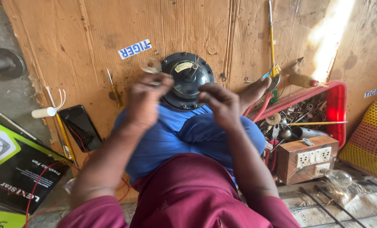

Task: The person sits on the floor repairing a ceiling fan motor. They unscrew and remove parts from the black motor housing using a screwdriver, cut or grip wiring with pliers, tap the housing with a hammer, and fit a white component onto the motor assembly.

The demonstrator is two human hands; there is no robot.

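I sit on flattened brown cardboard (83, 38) spread over the floor. On it lie a round black fan motor (187, 80), a dark phone (79, 126), a yellow-handled screwdriver (271, 40) and a red tray (334, 105) of parts.

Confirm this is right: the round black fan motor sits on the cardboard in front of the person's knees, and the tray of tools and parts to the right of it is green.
Not quite. The head view shows the tray is red, not green. The rest holds: the round black fan motor sits on the cardboard in front of the person's knees, and the tray of tools and parts lies to its right.
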